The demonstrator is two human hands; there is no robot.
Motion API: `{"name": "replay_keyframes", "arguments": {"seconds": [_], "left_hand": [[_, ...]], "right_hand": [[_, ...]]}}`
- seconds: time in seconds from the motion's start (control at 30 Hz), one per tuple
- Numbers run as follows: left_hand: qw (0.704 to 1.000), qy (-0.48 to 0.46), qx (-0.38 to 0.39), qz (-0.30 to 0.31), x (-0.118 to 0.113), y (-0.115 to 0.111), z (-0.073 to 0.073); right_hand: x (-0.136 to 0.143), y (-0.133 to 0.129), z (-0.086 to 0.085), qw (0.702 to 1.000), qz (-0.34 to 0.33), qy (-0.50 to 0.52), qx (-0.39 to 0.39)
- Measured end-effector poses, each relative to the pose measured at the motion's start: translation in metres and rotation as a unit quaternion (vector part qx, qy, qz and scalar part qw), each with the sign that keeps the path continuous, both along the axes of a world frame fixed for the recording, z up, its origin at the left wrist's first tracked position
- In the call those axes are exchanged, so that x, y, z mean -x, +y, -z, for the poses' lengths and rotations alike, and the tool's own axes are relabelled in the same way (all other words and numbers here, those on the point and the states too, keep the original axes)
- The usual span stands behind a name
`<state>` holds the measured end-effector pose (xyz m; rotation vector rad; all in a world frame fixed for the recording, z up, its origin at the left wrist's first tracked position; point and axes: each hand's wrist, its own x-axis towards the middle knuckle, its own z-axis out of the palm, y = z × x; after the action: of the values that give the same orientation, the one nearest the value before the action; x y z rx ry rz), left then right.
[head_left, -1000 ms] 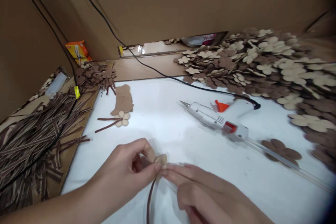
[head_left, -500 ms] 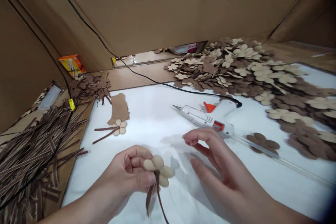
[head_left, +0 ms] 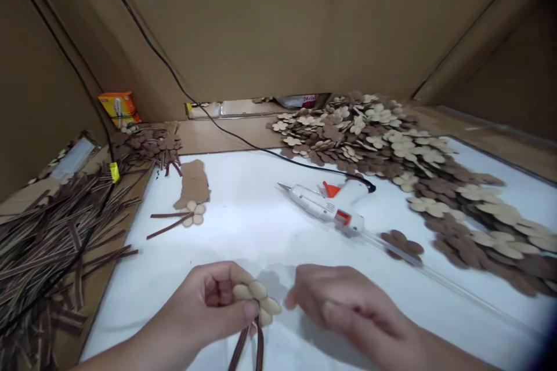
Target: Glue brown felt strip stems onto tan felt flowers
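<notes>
Head view, flower (head_left: 257, 289), ribbons (head_left: 260, 346) pointing toward wearer

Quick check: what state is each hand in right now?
Left hand: closed, pinching a beige flower with brown ribbon.
Right hand: fingers curled, nothing visibly held.

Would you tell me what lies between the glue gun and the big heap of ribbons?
A beige flower with two striped ribbons, by a torn brown piece, lies between the glue gun and the heap, as the head view shows.

Ribbons (head_left: 54, 240) left, flower pile (head_left: 402, 145) right
</notes>
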<state>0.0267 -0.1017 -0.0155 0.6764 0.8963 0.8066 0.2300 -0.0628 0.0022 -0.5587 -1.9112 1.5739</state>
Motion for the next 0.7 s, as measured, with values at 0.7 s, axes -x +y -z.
{"name": "replay_keyframes", "arguments": {"seconds": [0.7], "left_hand": [[0.999, -0.002, -0.031, -0.022, 0.001, -0.001, -0.002]], "right_hand": [[-0.007, 0.024, -0.004, 0.918, 0.185, 0.117, 0.332]]}}
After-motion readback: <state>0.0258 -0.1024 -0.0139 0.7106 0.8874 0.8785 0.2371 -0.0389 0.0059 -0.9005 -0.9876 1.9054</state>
